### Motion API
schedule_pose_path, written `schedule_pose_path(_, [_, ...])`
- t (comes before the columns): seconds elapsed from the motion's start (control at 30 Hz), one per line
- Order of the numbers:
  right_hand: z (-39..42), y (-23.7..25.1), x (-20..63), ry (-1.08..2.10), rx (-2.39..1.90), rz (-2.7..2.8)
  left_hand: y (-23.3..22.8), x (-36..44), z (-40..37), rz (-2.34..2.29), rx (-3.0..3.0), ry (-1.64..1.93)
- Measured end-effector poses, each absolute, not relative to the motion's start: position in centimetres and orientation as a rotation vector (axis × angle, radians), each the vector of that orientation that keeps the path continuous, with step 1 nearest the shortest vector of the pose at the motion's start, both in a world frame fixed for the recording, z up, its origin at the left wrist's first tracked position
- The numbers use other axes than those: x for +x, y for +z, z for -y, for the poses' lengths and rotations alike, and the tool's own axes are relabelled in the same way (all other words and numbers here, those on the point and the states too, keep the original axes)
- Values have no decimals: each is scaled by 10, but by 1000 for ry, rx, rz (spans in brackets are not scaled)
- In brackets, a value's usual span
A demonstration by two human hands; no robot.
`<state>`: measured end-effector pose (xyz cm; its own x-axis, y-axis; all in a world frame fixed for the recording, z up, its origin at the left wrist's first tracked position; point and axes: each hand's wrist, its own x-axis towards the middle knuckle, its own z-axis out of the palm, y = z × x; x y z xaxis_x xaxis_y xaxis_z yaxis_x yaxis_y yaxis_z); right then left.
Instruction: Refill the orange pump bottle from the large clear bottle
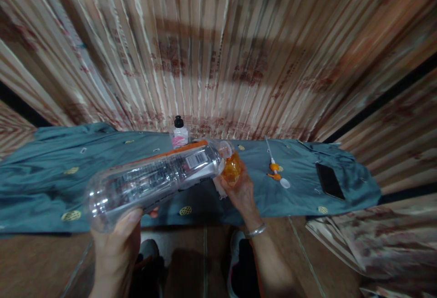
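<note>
My left hand (120, 232) is closed around the base end of a large clear plastic bottle (150, 182) with a label and barcode. The bottle is tipped almost level, its mouth pointing right. That mouth meets the top of a small amber bottle (232, 170), which my right hand (241, 192) grips from below and the right. Whether liquid passes between them I cannot tell. To the right of my right hand, an orange pump top (274, 168) with a thin clear tube lies on the cloth, beside a small clear cap (284, 183).
A blue-green patterned cloth (112, 152) covers the narrow table. Behind the large bottle stands a small bottle with a black cap (179, 122). A dark phone (329, 180) lies at the right. Patterned curtains (211, 61) hang close behind, and black poles (385, 100) slant at the sides.
</note>
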<state>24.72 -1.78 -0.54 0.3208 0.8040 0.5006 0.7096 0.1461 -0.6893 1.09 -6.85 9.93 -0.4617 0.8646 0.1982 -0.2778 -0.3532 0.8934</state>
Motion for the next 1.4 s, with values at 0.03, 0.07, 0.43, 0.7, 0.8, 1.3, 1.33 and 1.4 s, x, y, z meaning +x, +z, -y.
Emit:
schedule_pose_path(0.03, [18, -5, 247, 123, -1588, 1415, 99, 11, 69, -1070, 899, 1894])
schedule_pose_path(0.07, [18, -4, 247, 129, -1588, 1417, 99, 10, 69, -1068, 905, 1891])
schedule_pose_path(0.43, [19, -3, 248, 149, -1632, 1417, 96, 9, 70, -1046, 928, 1896])
schedule_pose_path(0.7, [19, -2, 248, 134, -1621, 1410, 98, 7, 69, -1080, 892, 1889])
schedule_pose_path(0.8, [18, -4, 248, 142, -1629, 1407, 98, 7, 70, -1071, 893, 1910])
schedule_pose_path(1.3, [19, -3, 248, 144, -1607, 1420, 100, 7, 71, -1031, 939, 1893])
schedule_pose_path(1.33, [19, -3, 248, 140, -1606, 1420, 100, 7, 71, -1034, 943, 1895])
schedule_pose_path(1.4, [19, -4, 249, 136, -1608, 1421, 100, 7, 71, -1031, 949, 1898])
